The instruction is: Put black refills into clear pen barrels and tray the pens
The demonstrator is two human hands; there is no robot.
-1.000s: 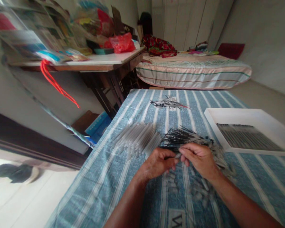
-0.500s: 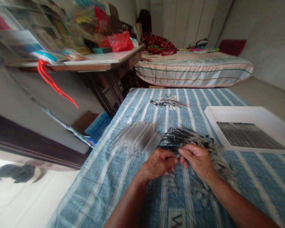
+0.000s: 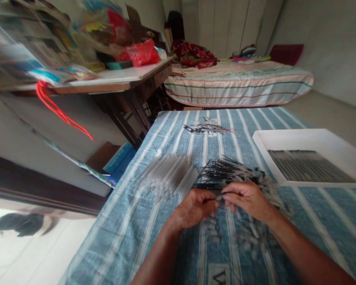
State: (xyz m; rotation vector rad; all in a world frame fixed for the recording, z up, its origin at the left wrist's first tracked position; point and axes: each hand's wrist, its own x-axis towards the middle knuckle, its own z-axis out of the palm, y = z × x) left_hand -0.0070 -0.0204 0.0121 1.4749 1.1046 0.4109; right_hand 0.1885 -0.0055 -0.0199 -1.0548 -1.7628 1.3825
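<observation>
My left hand (image 3: 197, 208) and my right hand (image 3: 246, 200) meet fingertip to fingertip over the cloth. Between them they pinch a small, thin grey piece (image 3: 219, 196); the fingers cover most of it, so its kind is unclear. Just beyond lies a heap of thin black-ended sticks (image 3: 222, 171), resembling pen refills. To the left is a pile of pale translucent tubes (image 3: 169, 176). Small grey cylindrical pieces (image 3: 252, 235) are scattered beside and below my right hand, with a few more (image 3: 212, 229) under my left.
A white tray (image 3: 296, 135) on the right holds a row of dark grey sticks (image 3: 310, 166). Farther back on the striped blue cloth (image 3: 121, 233) lies a small bunch of thin dark pieces (image 3: 207, 127). A cluttered desk (image 3: 112, 81) stands left; a bed (image 3: 237, 87) lies behind.
My view has shifted slightly, so the table items appear a little farther left and the tray slightly higher. Both hands stay together at the small grey piece, with fingers slightly repositioned.
</observation>
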